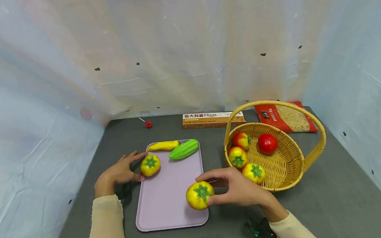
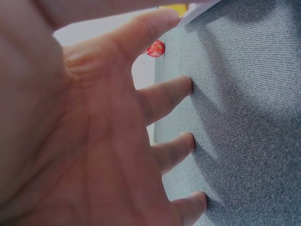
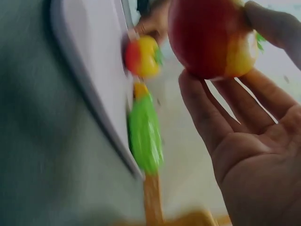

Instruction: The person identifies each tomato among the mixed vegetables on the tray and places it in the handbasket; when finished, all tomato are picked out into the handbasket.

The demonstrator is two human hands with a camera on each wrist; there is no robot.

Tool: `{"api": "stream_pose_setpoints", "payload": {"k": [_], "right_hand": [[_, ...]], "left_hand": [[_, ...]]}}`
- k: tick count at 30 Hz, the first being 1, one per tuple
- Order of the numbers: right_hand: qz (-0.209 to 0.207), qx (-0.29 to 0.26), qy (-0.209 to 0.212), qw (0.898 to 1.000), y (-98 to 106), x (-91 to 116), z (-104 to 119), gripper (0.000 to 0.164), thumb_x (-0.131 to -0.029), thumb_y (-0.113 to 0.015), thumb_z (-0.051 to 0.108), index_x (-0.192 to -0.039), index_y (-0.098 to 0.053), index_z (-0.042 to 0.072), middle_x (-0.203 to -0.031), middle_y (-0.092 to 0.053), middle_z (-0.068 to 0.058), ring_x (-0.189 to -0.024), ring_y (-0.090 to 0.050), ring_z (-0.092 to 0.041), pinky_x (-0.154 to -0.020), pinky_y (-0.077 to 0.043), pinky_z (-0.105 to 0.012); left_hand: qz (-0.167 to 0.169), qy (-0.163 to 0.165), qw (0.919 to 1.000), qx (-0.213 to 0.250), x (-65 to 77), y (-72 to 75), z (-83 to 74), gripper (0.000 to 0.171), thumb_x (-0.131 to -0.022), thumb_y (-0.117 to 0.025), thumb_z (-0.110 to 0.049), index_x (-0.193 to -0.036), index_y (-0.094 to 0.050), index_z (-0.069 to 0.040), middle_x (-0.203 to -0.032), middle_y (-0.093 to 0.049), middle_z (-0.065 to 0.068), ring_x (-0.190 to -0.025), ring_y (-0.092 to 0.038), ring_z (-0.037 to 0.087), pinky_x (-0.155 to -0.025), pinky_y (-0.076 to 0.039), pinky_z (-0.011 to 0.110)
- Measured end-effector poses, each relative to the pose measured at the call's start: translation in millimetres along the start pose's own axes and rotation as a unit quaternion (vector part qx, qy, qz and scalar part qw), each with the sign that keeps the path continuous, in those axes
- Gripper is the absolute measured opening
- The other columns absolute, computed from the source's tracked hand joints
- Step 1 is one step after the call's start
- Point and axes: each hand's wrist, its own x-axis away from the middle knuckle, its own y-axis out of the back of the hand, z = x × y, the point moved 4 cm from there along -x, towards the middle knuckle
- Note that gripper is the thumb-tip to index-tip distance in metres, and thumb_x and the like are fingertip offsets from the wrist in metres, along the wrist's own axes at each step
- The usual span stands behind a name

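My right hand (image 1: 238, 187) pinches a yellow-and-red tomato (image 1: 199, 196) with a green star-shaped calyx, above the near right part of the lilac tray (image 1: 164, 208). The right wrist view shows thumb and fingers around this tomato (image 3: 209, 40), its red underside exposed. At the tray's left edge, my left hand (image 1: 121, 171) is spread, thumb and index finger near a second yellow tomato (image 1: 150, 165) lying on the tray. In the left wrist view, the other fingertips of the left hand (image 2: 108, 122) rest on the grey tabletop. A green cucumber-like vegetable (image 1: 184, 149) and a long yellow pepper (image 1: 163, 146) lie at the tray's far end.
Right of the tray stands a wicker basket (image 1: 286, 164) with a tall arched handle. Inside are a red tomato (image 1: 267, 143) and several yellow-and-red ones. Behind are a pasta box (image 1: 213, 120), a red noodle bag (image 1: 287, 117) and a red lollipop (image 1: 148, 124). Curtains enclose the table.
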Motion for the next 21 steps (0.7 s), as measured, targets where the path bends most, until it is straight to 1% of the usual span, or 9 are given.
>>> {"api": "stream_pose_setpoints", "payload": {"k": [2, 5, 9, 11, 14, 16, 18, 21], "right_hand": [[-0.032, 0.003, -0.010, 0.999, 15, 20, 0, 0.051, -0.088, -0.079, 0.017, -0.136, -0.062, 0.017, -0.132, -0.065, 0.001, -0.117, -0.065, -0.023, -0.097, -0.056, -0.034], [-0.086, 0.017, -0.028, 0.996, 39, 52, 2, 0.051, -0.089, -0.077, 0.013, -0.138, -0.060, 0.017, -0.134, -0.064, 0.000, -0.114, -0.066, -0.023, -0.096, -0.056, -0.032], [-0.153, 0.052, -0.045, 0.986, 71, 93, 9, 0.053, -0.090, -0.075, 0.008, -0.139, -0.059, 0.018, -0.137, -0.062, -0.001, -0.114, -0.066, -0.019, -0.096, -0.055, -0.027], [-0.178, 0.075, -0.042, 0.980, 84, 112, 13, 0.054, -0.090, -0.074, 0.004, -0.140, -0.058, 0.014, -0.138, -0.061, -0.003, -0.115, -0.066, -0.018, -0.094, -0.056, -0.026], [-0.212, 0.118, -0.054, 0.969, 99, 136, 16, 0.054, -0.090, -0.072, 0.001, -0.141, -0.057, 0.013, -0.139, -0.060, -0.005, -0.116, -0.065, -0.013, -0.092, -0.056, -0.022], [-0.231, 0.152, -0.070, 0.959, 106, 148, 17, 0.055, -0.090, -0.072, 0.002, -0.141, -0.056, 0.013, -0.140, -0.059, -0.004, -0.117, -0.064, -0.008, -0.091, -0.055, -0.019], [-0.247, 0.181, -0.092, 0.948, 111, 157, 17, 0.054, -0.091, -0.073, 0.005, -0.141, -0.057, 0.016, -0.139, -0.060, -0.001, -0.118, -0.062, -0.001, -0.091, -0.053, -0.014], [-0.258, 0.212, -0.118, 0.935, 114, 165, 14, 0.052, -0.091, -0.074, 0.012, -0.140, -0.058, 0.017, -0.137, -0.062, 0.002, -0.118, -0.060, 0.005, -0.090, -0.051, -0.010]], "left_hand": [[0.000, -0.001, 1.0000, 0.001, 0.2, -0.6, -0.2, 0.098, -0.074, -0.088, -0.033, -0.156, -0.034, -0.036, -0.168, -0.011, 0.017, -0.150, 0.002, 0.054, -0.101, -0.010, 0.087], [-0.002, 0.001, 1.0000, 0.000, 0.7, -1.0, -0.7, 0.098, -0.074, -0.088, -0.034, -0.156, -0.034, -0.036, -0.168, -0.011, 0.017, -0.150, 0.001, 0.054, -0.102, -0.011, 0.087], [-0.004, 0.005, 1.0000, -0.004, 1.0, -1.5, -0.9, 0.098, -0.074, -0.088, -0.034, -0.156, -0.034, -0.037, -0.168, -0.011, 0.017, -0.150, 0.001, 0.054, -0.101, -0.011, 0.087], [-0.004, 0.005, 1.0000, -0.005, 0.9, -1.8, -0.8, 0.098, -0.074, -0.088, -0.034, -0.156, -0.034, -0.037, -0.168, -0.012, 0.017, -0.151, 0.000, 0.053, -0.101, -0.011, 0.087], [-0.005, 0.001, 1.0000, -0.003, 1.0, -1.5, -1.1, 0.097, -0.075, -0.087, -0.033, -0.156, -0.034, -0.036, -0.168, -0.012, 0.017, -0.151, 0.001, 0.053, -0.102, -0.011, 0.086], [-0.006, -0.003, 1.0000, 0.000, 1.2, -0.9, -1.8, 0.097, -0.075, -0.087, -0.032, -0.157, -0.034, -0.035, -0.168, -0.011, 0.017, -0.151, 0.001, 0.053, -0.102, -0.011, 0.086], [-0.006, -0.005, 1.0000, 0.001, 1.5, -0.2, -2.3, 0.097, -0.075, -0.087, -0.031, -0.157, -0.035, -0.035, -0.168, -0.011, 0.017, -0.151, 0.001, 0.054, -0.103, -0.011, 0.086], [-0.006, -0.003, 1.0000, -0.001, 1.7, 0.5, -2.4, 0.097, -0.076, -0.087, -0.031, -0.157, -0.034, -0.034, -0.168, -0.011, 0.018, -0.151, 0.001, 0.054, -0.103, -0.011, 0.086]]}}
